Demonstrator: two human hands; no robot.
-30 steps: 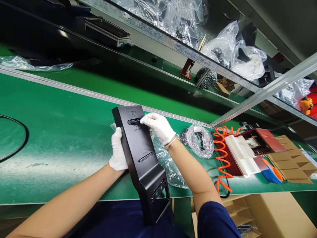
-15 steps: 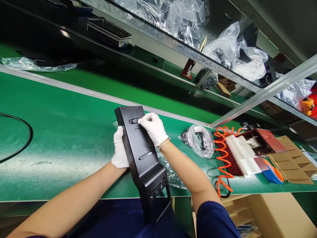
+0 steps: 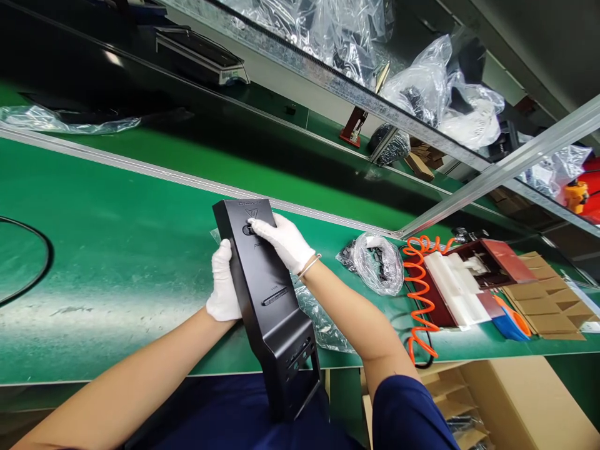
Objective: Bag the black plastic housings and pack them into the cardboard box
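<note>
Around a long black housing (image 3: pixel 262 275), held above a green tabletop (image 3: pixel 140 250), several things lie; clock directions run from its middle, with twelve at the far side. At nine o'clock, well apart, a loop of black cable (image 3: pixel 50 250) curves in. Just beside the housing, between three and four, lies clear plastic film (image 3: pixel 330 328), partly hidden behind the right forearm. Between two and three sits a plastic-wrapped bundle (image 3: pixel 398 262) with dark parts. At three o'clock come an orange coiled hose (image 3: pixel 419 286), a dark red box (image 3: pixel 509 259) with a white block (image 3: pixel 452 287) before it, and folded cardboard (image 3: pixel 546 297). Overhead, between one and two, clear bags (image 3: pixel 417 81) fill a shelf.

The housing's long axis slants from between eleven and twelve, where the end marked with a triangle points, down to between five and six, where the open-framed end reaches the person's blue shirt. The gloved left hand (image 3: pixel 222 281) is clamped on its left side. The gloved right hand (image 3: pixel 284 240) clasps its right edge, thumb covering part of the oval slot.
</note>
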